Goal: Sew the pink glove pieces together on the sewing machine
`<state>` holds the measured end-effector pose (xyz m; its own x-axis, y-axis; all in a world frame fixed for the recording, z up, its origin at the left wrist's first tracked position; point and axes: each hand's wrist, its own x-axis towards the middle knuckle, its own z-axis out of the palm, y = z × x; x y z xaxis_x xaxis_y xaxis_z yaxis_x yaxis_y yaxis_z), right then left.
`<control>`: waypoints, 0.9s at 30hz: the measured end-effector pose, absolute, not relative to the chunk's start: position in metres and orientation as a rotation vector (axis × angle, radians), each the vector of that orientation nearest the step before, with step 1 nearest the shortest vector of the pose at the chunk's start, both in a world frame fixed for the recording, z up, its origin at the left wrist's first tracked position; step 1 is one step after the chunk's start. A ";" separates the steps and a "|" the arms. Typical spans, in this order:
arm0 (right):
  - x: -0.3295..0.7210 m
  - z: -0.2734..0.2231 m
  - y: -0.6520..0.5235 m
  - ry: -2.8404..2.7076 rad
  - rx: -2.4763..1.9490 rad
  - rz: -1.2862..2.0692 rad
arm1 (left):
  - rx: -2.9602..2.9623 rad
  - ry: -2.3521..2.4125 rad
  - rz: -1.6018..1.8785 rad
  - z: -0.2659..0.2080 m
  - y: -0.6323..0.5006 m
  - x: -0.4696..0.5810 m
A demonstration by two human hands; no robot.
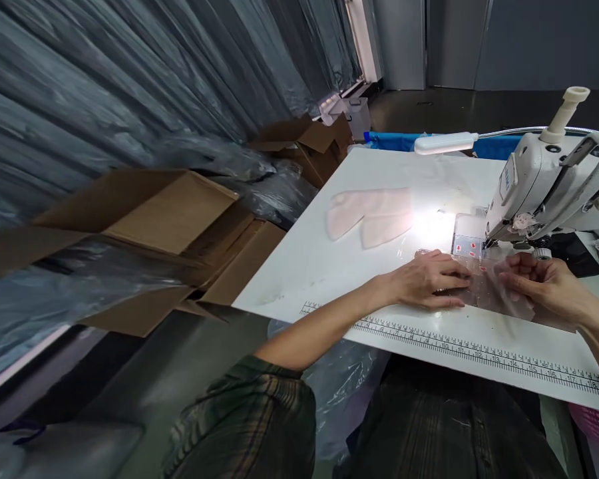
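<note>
My left hand (432, 279) lies flat with its fingers stretched over a thin, see-through piece of fabric (489, 293) on the white table. My right hand (549, 283) is closed, thumb against fingers, on the fabric's right part, where it bunches up slightly. Just beyond both hands, the needle area of a white sewing machine (522, 186) sits over the fabric's far edge. Small red marks show on the machine's plate and near the fabric. Farther left on the table lie pale pink cut fabric pieces (374, 213).
A white lamp (444, 143) lights the sewing spot. A printed ruler (444, 346) runs along the table's (289, 286) front edge. Open cardboard boxes (174, 206) with plastic wrapping stand to the left. A dark phone-like object (576, 253) lies right of the needle, and a pink basket (594, 426) is below right.
</note>
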<state>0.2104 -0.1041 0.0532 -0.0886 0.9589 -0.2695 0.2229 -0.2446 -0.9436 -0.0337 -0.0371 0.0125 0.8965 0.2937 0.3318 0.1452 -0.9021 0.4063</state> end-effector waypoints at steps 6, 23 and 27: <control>0.166 0.054 -0.090 -1.200 -1.479 1.534 | 1.820 0.649 0.530 0.028 -0.028 -0.052; 0.212 0.009 -0.100 -2.509 -1.167 -0.025 | 1.789 1.145 0.631 0.025 -0.049 -0.034; 0.220 0.005 -0.090 -2.486 -1.210 0.056 | 1.760 1.189 0.660 0.022 -0.047 -0.032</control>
